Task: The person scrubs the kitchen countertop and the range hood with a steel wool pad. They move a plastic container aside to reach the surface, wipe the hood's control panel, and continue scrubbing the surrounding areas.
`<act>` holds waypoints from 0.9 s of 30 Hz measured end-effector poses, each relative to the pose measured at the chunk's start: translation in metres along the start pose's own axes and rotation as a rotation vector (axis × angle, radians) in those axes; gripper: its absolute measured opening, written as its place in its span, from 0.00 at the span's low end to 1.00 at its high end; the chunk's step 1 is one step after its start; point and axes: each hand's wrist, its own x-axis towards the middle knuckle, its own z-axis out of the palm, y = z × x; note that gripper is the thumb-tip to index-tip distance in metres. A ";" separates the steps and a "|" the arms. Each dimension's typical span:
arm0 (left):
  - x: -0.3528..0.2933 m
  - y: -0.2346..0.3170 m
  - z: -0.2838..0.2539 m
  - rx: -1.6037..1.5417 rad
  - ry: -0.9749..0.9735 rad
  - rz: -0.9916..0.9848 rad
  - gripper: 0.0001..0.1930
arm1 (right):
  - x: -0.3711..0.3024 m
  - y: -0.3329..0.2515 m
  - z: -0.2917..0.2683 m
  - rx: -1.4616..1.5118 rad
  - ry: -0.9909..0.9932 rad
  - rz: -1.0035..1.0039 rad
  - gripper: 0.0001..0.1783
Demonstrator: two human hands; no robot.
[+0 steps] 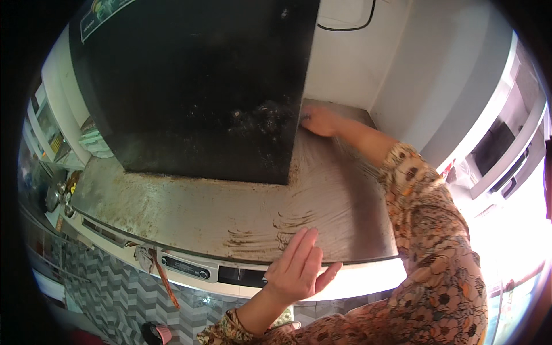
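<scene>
A wide metal range hood top [201, 204], greasy and stained brown, spreads out in front of me. From it rises a tall black duct cover [201, 92] with pale smudges. My left hand [299, 265] rests at the front edge, its fingers stretched out over the metal and nothing in them. Beyond it are dark, streaky smears of grime. My right hand [321, 121] reaches far back to the right side of the duct cover, low against the metal. Its fingertips are partly hidden at the black edge, so whether they hold anything does not show.
A white wall and a grey panel [443, 75] close off the back right. Below the front edge sit a control panel with knobs [185, 267] and a hanging brown strip [167, 282]. White shelves [52, 123] stand at the left. The floor [115, 299] has grey zigzag tiles.
</scene>
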 end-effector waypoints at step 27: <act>0.001 0.003 0.000 -0.053 0.059 0.035 0.16 | -0.162 -0.079 -0.009 -0.147 -0.033 -0.509 0.28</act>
